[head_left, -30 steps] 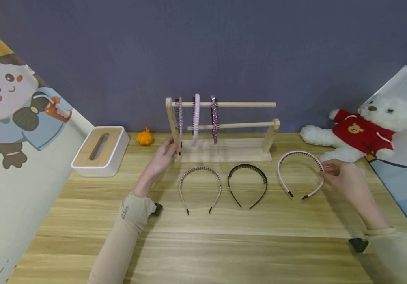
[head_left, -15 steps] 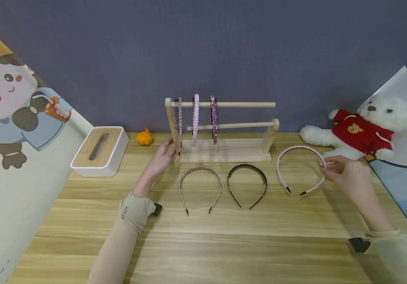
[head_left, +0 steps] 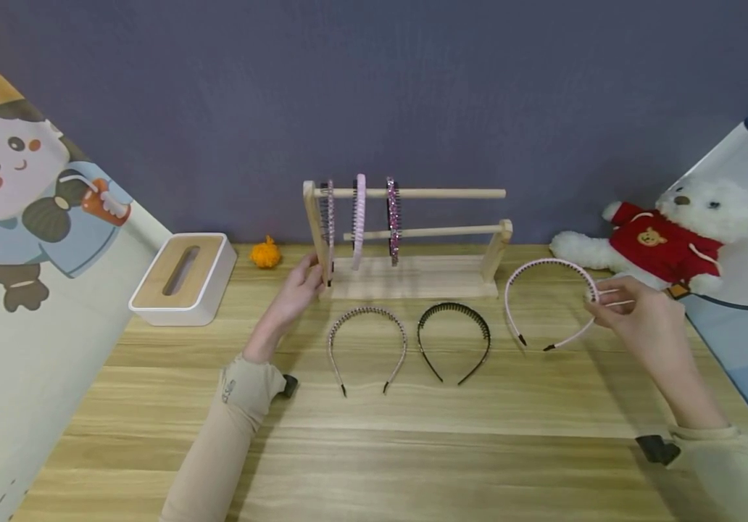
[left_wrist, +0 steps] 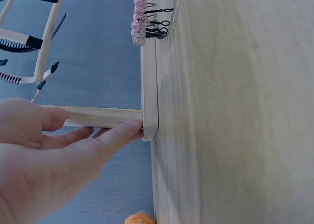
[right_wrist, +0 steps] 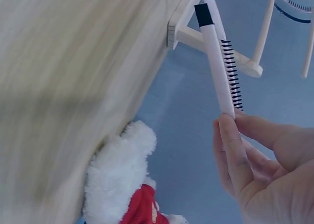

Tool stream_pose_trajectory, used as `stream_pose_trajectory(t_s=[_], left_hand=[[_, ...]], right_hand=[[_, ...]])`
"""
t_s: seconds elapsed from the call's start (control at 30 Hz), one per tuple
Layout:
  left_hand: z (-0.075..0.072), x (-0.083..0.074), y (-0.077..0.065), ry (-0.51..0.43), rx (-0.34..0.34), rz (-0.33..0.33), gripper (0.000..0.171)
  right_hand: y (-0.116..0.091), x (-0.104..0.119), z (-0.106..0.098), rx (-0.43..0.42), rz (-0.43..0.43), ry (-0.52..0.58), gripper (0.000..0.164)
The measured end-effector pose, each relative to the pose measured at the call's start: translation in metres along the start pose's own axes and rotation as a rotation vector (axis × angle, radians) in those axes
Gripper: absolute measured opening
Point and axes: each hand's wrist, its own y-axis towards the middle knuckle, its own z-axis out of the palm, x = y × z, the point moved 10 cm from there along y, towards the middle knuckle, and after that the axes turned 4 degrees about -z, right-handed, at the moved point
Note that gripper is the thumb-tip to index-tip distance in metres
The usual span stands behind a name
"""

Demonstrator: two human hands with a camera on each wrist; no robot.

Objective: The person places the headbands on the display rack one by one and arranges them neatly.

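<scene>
In the head view my right hand (head_left: 641,315) pinches a pale pink headband (head_left: 551,262) by its right side, raised above the table. Its black teeth and dark tips show in the right wrist view, between thumb and fingers. My left hand (head_left: 298,286) grips the left post of a wooden rack (head_left: 413,279), thumb and fingers on either side of it. From the rack's rods hang a thin beaded headband (head_left: 330,217), a pink wrapped headband (head_left: 359,225) and a glittery magenta headband (head_left: 393,217). A pinkish beaded headband (head_left: 367,309) and a black headband (head_left: 454,307) lie in front.
A white tissue box (head_left: 181,279) with a wooden lid stands at the left, and a small orange pumpkin-like ball (head_left: 266,254) beside it. At the right back sits a white teddy bear (head_left: 664,239) in a red top. A dark wall (head_left: 413,94) bounds the table behind.
My right hand has lifted the pale pink headband up, a little toward the back and slightly left. The left hand stays on the rack's post.
</scene>
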Motion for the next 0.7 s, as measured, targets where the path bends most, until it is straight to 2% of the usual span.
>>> stream_pose_trajectory(t_s=[0.23, 0.7], left_hand=[[0.001, 0.000, 0.000, -0.008, 0.007, 0.009, 0.052], [-0.002, 0.001, 0.001, 0.011, -0.007, 0.007, 0.051]], right_hand=[[0.001, 0.007, -0.004, 0.002, 0.041, 0.002, 0.035], [0.002, 0.021, -0.013, -0.038, 0.026, 0.030, 0.035]])
